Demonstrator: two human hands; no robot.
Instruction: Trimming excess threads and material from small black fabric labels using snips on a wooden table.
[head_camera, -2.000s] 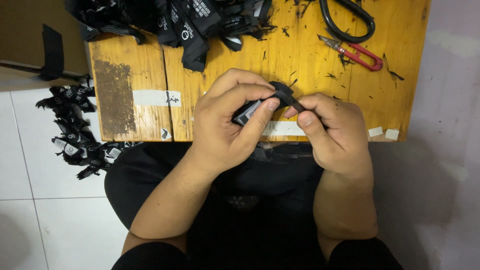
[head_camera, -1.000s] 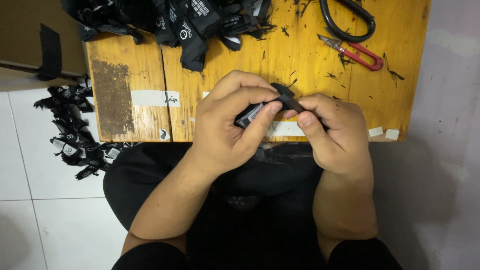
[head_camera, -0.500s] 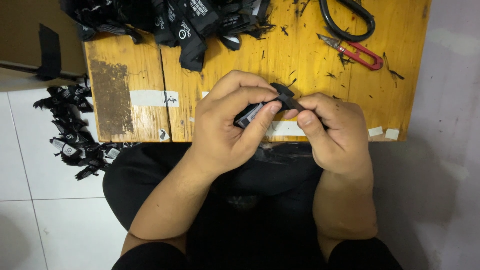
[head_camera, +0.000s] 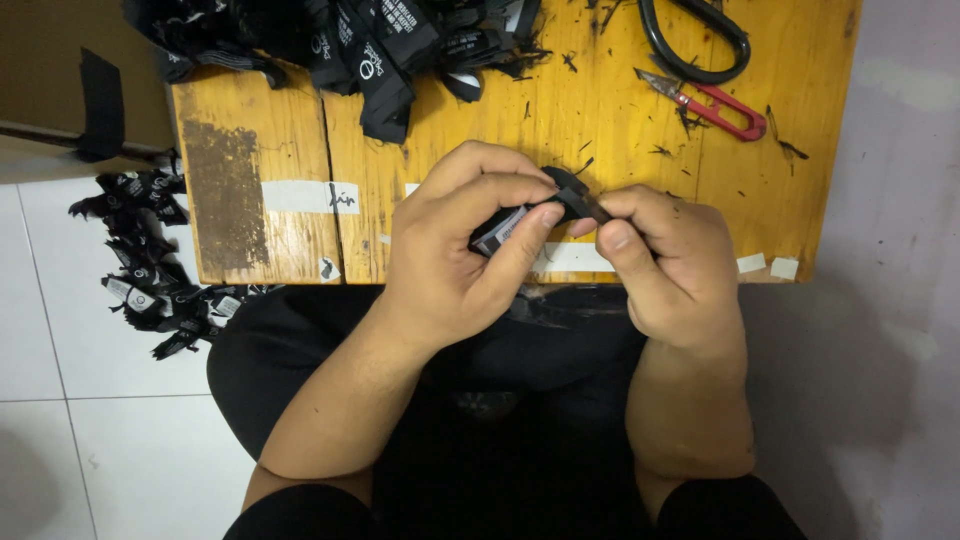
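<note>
Head view shows both hands meeting just above the near edge of the tabletop (head_camera: 600, 130). The left hand (head_camera: 455, 250) is curled shut around a small black label piece (head_camera: 515, 225), thumb pressing it against the fingers; the right hand (head_camera: 665, 265) is closed too, its thumb and forefinger pinching the dark tip that pokes out on its side. So the label piece sits between the two hands, held by both, off the wood. To my eye the work wants a firm left grip while the right fingertips do the fine pulling or folding, with small motions and the piece kept in sight. Both wrists are bent inward, forearms rising from the lap, knuckles turned up toward the camera. Beyond the hands, at the far edge, lies a heap of black labels (head_camera: 370, 40). Far and to the right of the hands are black-handled scissors (head_camera: 700, 40) and red thread snips (head_camera: 715, 105) just beside them. Left of the hands, down on the floor, lies another scatter of black pieces (head_camera: 150, 270).
</note>
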